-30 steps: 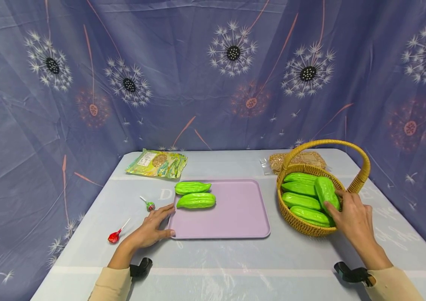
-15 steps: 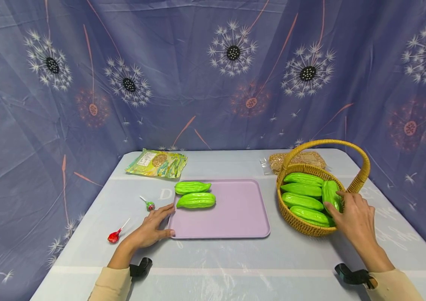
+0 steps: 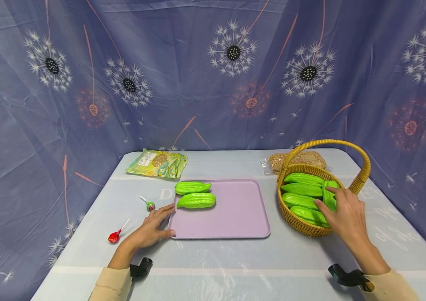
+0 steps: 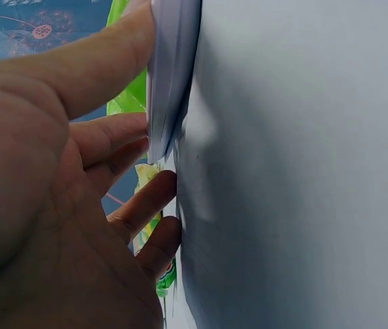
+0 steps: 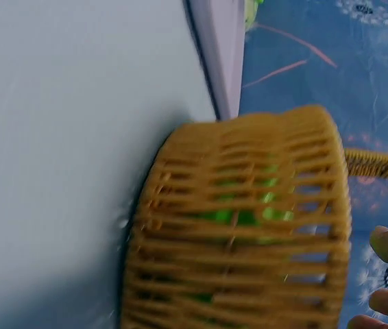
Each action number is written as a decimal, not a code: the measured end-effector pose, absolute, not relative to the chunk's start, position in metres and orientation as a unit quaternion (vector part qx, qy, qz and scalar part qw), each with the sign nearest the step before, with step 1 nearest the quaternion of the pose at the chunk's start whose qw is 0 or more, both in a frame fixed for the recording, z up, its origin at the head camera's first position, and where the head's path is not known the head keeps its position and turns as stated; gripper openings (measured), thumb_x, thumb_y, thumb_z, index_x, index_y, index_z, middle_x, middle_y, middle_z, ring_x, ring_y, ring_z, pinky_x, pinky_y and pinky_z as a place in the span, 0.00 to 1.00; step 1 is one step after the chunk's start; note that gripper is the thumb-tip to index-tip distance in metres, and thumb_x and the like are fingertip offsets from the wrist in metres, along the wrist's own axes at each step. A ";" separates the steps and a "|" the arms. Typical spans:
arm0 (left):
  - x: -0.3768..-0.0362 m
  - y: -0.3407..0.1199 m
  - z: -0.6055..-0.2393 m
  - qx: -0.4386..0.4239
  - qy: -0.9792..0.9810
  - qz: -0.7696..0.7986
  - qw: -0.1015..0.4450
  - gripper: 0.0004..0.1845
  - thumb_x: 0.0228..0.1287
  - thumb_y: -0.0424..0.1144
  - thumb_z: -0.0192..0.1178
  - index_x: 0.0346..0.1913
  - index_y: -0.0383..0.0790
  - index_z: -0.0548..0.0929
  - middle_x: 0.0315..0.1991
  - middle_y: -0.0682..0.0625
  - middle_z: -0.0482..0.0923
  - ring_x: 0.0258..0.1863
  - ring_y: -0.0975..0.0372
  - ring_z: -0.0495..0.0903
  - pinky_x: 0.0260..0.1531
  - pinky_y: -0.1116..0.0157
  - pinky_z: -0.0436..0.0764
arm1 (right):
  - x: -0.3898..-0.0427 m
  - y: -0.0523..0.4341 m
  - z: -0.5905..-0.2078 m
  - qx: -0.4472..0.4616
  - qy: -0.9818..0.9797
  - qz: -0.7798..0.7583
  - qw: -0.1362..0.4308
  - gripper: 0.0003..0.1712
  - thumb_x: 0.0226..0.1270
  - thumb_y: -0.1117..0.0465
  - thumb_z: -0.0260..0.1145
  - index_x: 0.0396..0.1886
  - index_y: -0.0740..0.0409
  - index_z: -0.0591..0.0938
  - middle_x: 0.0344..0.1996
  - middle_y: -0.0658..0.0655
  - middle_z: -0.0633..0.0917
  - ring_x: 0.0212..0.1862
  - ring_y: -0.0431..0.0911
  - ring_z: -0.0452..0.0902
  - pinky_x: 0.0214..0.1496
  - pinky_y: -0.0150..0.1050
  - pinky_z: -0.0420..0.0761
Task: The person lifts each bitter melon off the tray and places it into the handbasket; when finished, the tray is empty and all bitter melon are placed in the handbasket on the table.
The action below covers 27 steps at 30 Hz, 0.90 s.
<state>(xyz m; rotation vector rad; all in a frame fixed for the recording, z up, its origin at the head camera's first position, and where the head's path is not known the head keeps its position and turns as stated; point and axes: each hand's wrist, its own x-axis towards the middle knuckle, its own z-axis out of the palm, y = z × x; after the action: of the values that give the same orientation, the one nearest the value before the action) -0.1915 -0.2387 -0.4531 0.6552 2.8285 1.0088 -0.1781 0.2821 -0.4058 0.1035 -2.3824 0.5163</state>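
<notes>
1. While the left hand (image 3: 149,232) lies flat with straight fingers against the purple tray's (image 3: 235,228) near-left corner, the right hand (image 3: 342,215) rests relaxed fingers on green bitter gourds (image 3: 303,190) in the wicker basket (image 3: 303,228).
2. Gourds look light, rigid and glossy, probably slippery; a mid-body grip across the ridges seems safest.
3. Two gourds (image 3: 195,200) lie on the tray's far-left part.

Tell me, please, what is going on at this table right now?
A person sits at a table with a purple tray and a wicker basket. The right hand reaches into the basket and rests on the green gourds piled there; whether it grips one is unclear. The left hand rests against the tray's near left corner, fingers on its edge. Two gourds on the tray lie side by side at its far left.
</notes>
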 end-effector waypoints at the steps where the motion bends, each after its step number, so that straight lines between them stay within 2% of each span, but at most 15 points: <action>1: -0.191 -0.239 -0.453 0.212 0.919 0.330 0.035 0.38 0.56 0.47 0.66 0.68 0.36 0.66 0.72 0.43 0.59 0.66 0.45 0.58 0.60 0.39 0.54 | -0.178 0.280 -0.405 0.044 -0.916 0.200 0.345 0.29 0.47 0.61 0.75 0.49 0.68 0.78 0.41 0.71 0.78 0.43 0.63 0.70 0.36 0.54 0.59; 7: -0.191 -0.238 -0.453 0.209 0.919 0.333 0.038 0.38 0.57 0.47 0.65 0.68 0.36 0.66 0.72 0.43 0.58 0.67 0.45 0.57 0.60 0.40 0.54 | -0.177 0.265 -0.401 0.075 -0.906 0.214 0.356 0.29 0.44 0.62 0.75 0.49 0.67 0.78 0.42 0.70 0.79 0.46 0.63 0.71 0.37 0.52 0.60; 13: -0.191 -0.238 -0.453 0.209 0.920 0.331 0.039 0.38 0.57 0.47 0.65 0.68 0.36 0.66 0.72 0.43 0.58 0.67 0.45 0.57 0.60 0.39 0.54 | -0.179 0.246 -0.399 0.111 -0.896 0.219 0.370 0.30 0.41 0.63 0.76 0.47 0.66 0.79 0.41 0.67 0.80 0.43 0.60 0.73 0.35 0.46 0.60; 20: -0.191 -0.238 -0.453 0.210 0.920 0.330 0.038 0.38 0.57 0.48 0.65 0.68 0.36 0.66 0.72 0.43 0.58 0.67 0.45 0.57 0.60 0.39 0.54 | -0.183 0.225 -0.400 0.139 -0.887 0.244 0.366 0.29 0.41 0.63 0.76 0.46 0.67 0.79 0.41 0.67 0.80 0.46 0.62 0.72 0.40 0.50 0.63; 27: -0.191 -0.238 -0.453 0.208 0.919 0.332 0.043 0.38 0.57 0.47 0.65 0.68 0.36 0.66 0.72 0.43 0.58 0.67 0.45 0.56 0.61 0.38 0.53 | -0.190 0.203 -0.405 0.166 -0.886 0.248 0.355 0.29 0.43 0.60 0.78 0.46 0.64 0.79 0.40 0.64 0.80 0.44 0.60 0.73 0.41 0.47 0.64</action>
<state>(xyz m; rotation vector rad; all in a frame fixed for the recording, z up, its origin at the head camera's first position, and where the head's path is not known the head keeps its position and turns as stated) -0.1910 -0.2379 -0.4526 0.6348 2.8106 1.0152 -0.1895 0.2031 -0.4045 0.4286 -2.2895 0.6396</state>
